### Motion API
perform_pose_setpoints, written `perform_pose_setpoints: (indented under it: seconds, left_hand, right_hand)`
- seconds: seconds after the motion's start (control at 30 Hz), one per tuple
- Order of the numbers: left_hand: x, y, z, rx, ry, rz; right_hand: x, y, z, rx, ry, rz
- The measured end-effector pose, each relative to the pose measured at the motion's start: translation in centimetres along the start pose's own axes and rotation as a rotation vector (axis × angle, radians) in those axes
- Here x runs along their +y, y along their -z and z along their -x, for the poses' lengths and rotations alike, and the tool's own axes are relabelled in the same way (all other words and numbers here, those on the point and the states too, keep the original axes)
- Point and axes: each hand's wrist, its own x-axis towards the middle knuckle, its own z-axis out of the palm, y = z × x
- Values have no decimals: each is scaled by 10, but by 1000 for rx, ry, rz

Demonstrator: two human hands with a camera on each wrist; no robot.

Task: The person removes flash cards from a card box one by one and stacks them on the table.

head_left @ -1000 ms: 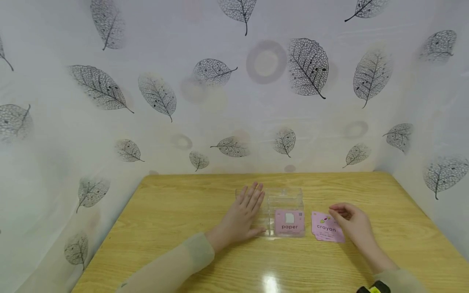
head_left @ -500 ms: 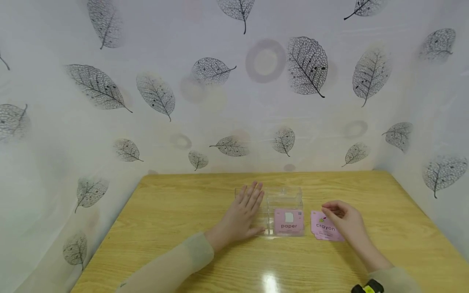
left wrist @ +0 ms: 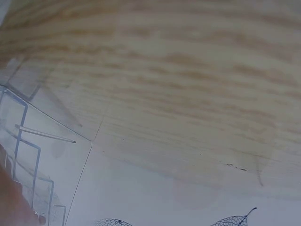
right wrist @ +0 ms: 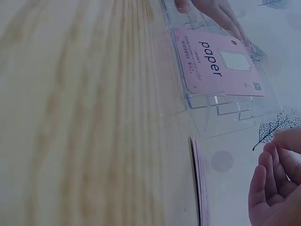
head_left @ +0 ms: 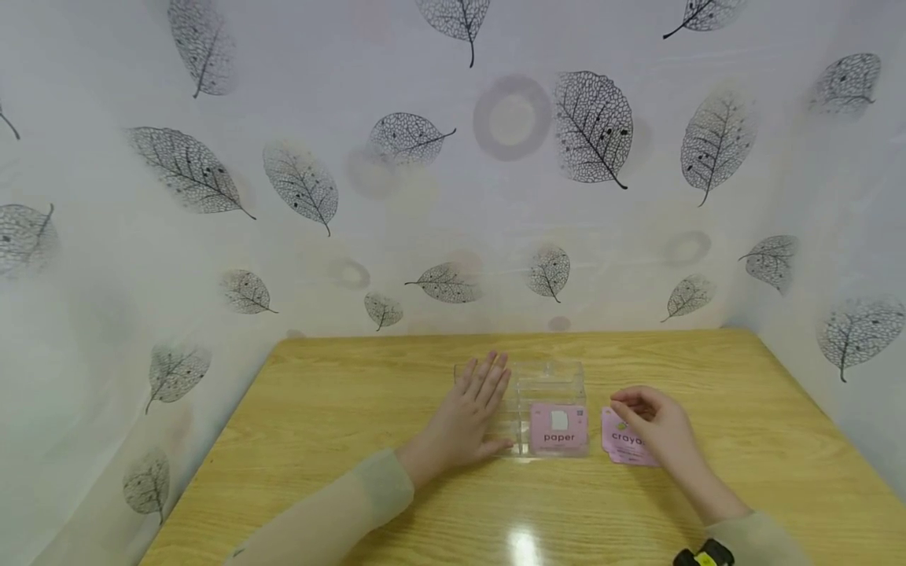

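My left hand lies flat with straight fingers over the left part of a clear plastic tiered card holder. On the holder's right half leans a pink card printed "paper". To its right, on the table, a small pile of pink cards has "crayon" on top. My right hand hovers over that pile, partly covering the word. Its fingers are loosely curled, thumb near the index fingertip, nothing between them. In the right wrist view the pile shows edge-on, below and beside the hand.
The wooden table backs onto a pale curtain printed with leaf skeletons. In the left wrist view the holder's stepped clear edges show at the left. A dark band with a yellow part is on the right wrist.
My right hand has moved left over the crayon pile, covering more of the top card's word. The left hand, the holder and the paper card stay in place.
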Motion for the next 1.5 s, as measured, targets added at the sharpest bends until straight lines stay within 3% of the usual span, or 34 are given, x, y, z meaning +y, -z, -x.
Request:
perform_pose_setpoints:
  seconds: [0.4,1.0,1.5]
  left_hand:
    - [2,2,2,-21,-5,1]
    - [0,0,-1,0,-7,-25]
    - [0,0,0,3,-1,2]
  right_hand:
    - [-2,-11,3,-21,11,-34]
    - [-16,-20,4,-46,24,-72]
    - [-20,-26,5,-114,-75,-190]
